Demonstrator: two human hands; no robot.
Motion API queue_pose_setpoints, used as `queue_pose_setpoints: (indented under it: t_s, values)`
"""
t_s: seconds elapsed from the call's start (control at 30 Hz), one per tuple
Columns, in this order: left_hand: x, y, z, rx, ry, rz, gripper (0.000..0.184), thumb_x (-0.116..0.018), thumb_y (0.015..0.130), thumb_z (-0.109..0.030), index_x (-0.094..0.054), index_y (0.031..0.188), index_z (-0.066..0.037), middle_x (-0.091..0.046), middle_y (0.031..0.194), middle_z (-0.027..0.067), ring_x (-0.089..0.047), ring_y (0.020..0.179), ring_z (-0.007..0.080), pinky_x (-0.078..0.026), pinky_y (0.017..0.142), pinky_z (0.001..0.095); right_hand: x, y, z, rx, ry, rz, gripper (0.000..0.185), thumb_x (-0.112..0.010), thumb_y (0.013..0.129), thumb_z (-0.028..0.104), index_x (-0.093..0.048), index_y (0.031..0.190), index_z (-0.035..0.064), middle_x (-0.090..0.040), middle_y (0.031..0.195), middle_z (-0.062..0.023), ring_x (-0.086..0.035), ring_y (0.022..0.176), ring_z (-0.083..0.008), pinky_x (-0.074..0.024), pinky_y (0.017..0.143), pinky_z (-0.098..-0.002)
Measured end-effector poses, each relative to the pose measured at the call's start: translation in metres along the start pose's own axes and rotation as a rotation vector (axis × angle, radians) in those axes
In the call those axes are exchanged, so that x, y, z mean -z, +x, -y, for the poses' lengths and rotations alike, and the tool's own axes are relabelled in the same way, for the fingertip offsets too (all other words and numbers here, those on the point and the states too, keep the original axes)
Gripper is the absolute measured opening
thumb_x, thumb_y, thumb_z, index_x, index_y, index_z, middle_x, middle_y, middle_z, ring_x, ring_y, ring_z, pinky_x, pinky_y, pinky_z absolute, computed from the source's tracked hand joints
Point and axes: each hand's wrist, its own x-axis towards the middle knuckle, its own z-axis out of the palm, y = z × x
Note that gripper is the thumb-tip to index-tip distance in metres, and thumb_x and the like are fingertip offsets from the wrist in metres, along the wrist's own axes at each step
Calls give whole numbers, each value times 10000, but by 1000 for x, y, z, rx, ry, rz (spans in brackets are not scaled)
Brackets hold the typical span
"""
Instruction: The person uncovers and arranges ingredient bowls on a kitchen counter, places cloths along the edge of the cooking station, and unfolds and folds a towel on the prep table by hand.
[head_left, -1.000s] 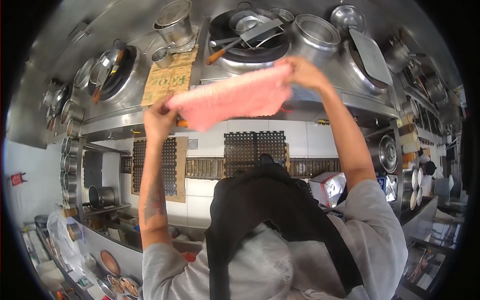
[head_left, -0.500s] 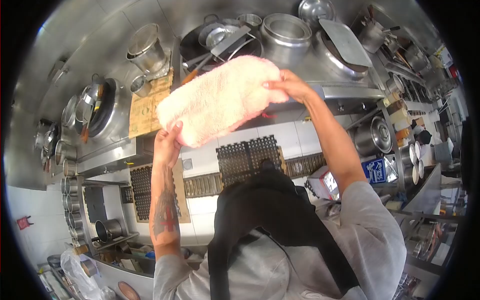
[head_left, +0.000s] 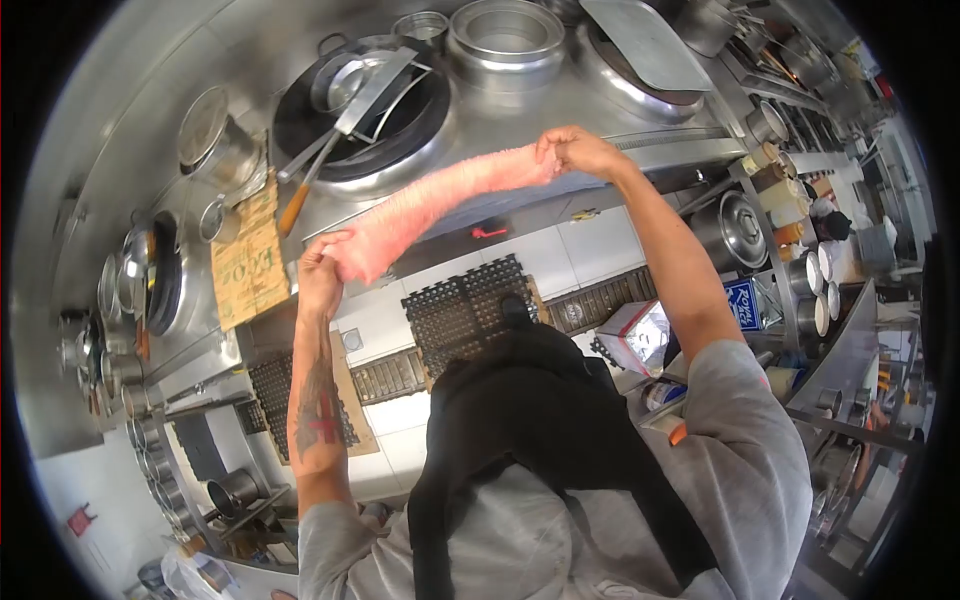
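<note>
A fluffy pink cloth (head_left: 435,205) is stretched in a narrow, arched band between my two hands, above the front edge of the steel cooking counter (head_left: 500,125). My left hand (head_left: 323,270) pinches its left end. At its right end, my right hand (head_left: 580,153) grips the other corner with closed fingers. Behind the cloth sits a black wok (head_left: 410,135) with a strainer and a long metal utensil across it. Printed brown cardboard (head_left: 247,262) lies on the counter beyond my left hand.
A large metal pot (head_left: 506,40) and a flat tray (head_left: 645,45) stand at the back. A lidded pot (head_left: 728,232) is on the right below counter height. Black perforated mats (head_left: 465,310) lie on the white tiled floor. Condiment containers (head_left: 785,200) line the right side.
The cloth went from hanging to spread out broadly, and now shows as a narrow, arched band. Both hands still hold it. The view has turned, shifting the woks and counter leftward.
</note>
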Motion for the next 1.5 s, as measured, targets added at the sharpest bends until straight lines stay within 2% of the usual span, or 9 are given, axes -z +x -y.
queue_pose_setpoints:
  t_s: [0.43, 0.53, 0.6, 0.73, 0.9, 1.03, 1.17, 1.3, 1.5]
  values:
    - [-158, 160, 169, 297, 222, -76, 215, -776, 863, -21, -719, 1070, -32, -651, 756, -26, -552, 586, 48, -449, 503, 224, 144, 54, -196, -50, -173, -341, 380, -744, 806, 64, -663, 1176, 93, -619, 904, -38, -574, 768, -150, -500, 676, -314]
    - [-159, 165, 190, 275, 791, 4, 276, -788, 842, -108, -737, 1109, -64, -694, 897, 90, -629, 767, 150, -516, 678, 328, 132, 65, -224, 60, -657, -492, 381, -690, 819, 69, -653, 1198, 78, -663, 1071, -138, -623, 1028, -275, -521, 873, -382]
    - [-183, 148, 174, -449, 1419, -132, 308, -776, 857, -210, -735, 1117, -50, -652, 1123, 154, -619, 967, 278, -506, 808, 451, 101, 48, -194, -45, -759, -529, 454, -651, 840, 96, -616, 1293, 117, -588, 1314, -198, -503, 1284, -370, -444, 1047, -482]
    - [-251, 127, 155, -353, 1422, 218, 917, -771, 804, -457, -332, 1565, -193, -202, 1635, 233, -135, 1524, 433, -125, 1213, 620, 44, 52, -171, 217, -881, -740, 597, -639, 895, 335, -505, 1457, 182, -394, 1557, -155, -366, 1433, -376, -272, 1137, -626]
    - [-248, 117, 173, -2, 1743, 422, 1138, -857, 686, -502, -221, 1607, -294, -105, 1678, 169, -72, 1546, 401, -104, 1200, 669, 60, 68, -226, 230, -1145, -529, 815, -559, 895, 664, -380, 1554, 219, -243, 1648, -150, -231, 1520, -331, -102, 1173, -670]
    - [-231, 98, 161, 75, 1648, 346, 1096, -845, 742, -429, -187, 1611, -322, -100, 1680, 163, -53, 1552, 385, -152, 1208, 641, 53, 64, -207, 84, -1166, -436, 842, -567, 916, 627, -287, 1591, 209, -195, 1666, -136, -177, 1537, -336, -82, 1185, -659]
    - [-164, 3, 122, -40, 1231, -206, 859, -805, 804, -311, -383, 1542, -187, -257, 1612, 237, -208, 1507, 429, -199, 1209, 591, 90, 44, -211, -2, -831, -795, 876, -556, 936, 597, -277, 1581, 73, -185, 1660, -197, -156, 1539, -362, -103, 1221, -587]
    - [-77, -190, 106, 202, 1105, -742, 439, -763, 851, -201, -668, 1262, -81, -481, 1455, 264, -404, 1408, 412, -333, 1161, 522, 83, 31, -166, 257, -643, -837, 635, -635, 978, 244, -372, 1516, 34, -491, 1476, -205, -502, 1333, -332, -404, 1107, -420]
    - [-76, -457, -19, 180, 1212, -1716, 207, -740, 855, -109, -726, 1059, -78, -674, 1202, 122, -606, 1165, 315, -476, 1000, 419, -233, 65, -4, 486, -255, 153, 620, -606, 1004, 149, -323, 1556, 145, -674, 1135, -116, -660, 965, -184, -520, 831, -292]
